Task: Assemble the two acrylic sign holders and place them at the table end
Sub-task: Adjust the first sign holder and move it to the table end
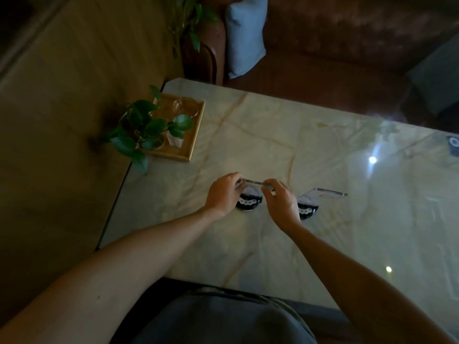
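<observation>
Midway through assembly, a clear acrylic panel (255, 182) hovers over a black round base (249, 203) near the marble table (248, 135)'s centre, the left hand (224, 194) pinching its 9 o'clock end, the right hand (280, 202) its 3 o'clock end, fingers clamped on the edges. Just beside it at 3 o'clock, a second holder (315, 199) appears already fitted. Next, by the look of it, the panel must seat squarely in the base's slot before both go to the table end. At 10 o'clock sits a wooden tray (195, 137) with a potted plant (146, 130)
</observation>
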